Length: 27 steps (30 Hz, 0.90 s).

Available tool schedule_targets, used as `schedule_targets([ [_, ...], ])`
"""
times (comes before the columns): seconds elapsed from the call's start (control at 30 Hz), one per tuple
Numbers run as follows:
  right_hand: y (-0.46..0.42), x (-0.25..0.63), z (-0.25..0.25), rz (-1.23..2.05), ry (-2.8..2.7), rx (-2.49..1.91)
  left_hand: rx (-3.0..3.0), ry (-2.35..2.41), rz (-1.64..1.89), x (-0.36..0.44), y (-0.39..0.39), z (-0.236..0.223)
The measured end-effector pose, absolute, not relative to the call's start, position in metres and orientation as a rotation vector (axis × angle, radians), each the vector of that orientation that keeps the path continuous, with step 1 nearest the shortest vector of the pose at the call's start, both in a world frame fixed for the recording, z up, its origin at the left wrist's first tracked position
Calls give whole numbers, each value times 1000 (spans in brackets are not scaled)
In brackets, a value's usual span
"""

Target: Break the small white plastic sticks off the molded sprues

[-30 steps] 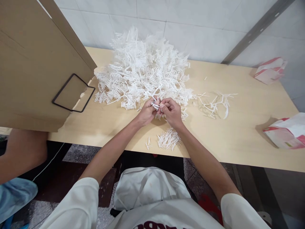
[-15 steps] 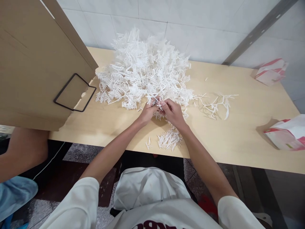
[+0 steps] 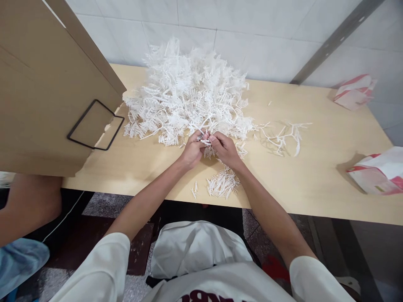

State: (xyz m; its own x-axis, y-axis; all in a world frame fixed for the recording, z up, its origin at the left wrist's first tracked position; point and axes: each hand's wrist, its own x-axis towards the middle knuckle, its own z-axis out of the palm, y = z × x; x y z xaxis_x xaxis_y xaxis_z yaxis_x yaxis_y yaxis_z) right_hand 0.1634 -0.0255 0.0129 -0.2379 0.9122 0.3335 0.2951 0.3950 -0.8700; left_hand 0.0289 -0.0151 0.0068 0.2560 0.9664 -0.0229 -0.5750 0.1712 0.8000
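Left grip (image 3: 192, 152) clamped on white sprig (image 3: 205, 142), right grip (image 3: 226, 150) pinching, stem (image 3: 197, 127) slanting forward-left

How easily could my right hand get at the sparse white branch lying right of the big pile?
Probably yes: mostly bare tabletop lies between the right hand and the white branch. The hand may first have to leave the white sprig at its fingertips.

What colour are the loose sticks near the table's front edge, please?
The sticks are white, which shows best in the head view.
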Motion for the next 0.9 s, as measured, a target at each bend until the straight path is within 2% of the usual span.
schedule_targets([
  [0.13,-25,160,8,851,-1673,-1122,794,694,1262,29,-10,0],
  [0.3,-25,164,11,732,-1536,-1234,1329,791,1182,21,-5,-3],
  [0.43,-24,168,15,668,-1620,-1277,1473,877,1281,19,-7,-4],
  [0.73,-20,174,15,918,-1697,-1268,1605,1001,1261,17,-10,-4],
  [0.9,-19,178,14,922,-1737,-1258,1747,1052,1243,15,-8,-9],
])
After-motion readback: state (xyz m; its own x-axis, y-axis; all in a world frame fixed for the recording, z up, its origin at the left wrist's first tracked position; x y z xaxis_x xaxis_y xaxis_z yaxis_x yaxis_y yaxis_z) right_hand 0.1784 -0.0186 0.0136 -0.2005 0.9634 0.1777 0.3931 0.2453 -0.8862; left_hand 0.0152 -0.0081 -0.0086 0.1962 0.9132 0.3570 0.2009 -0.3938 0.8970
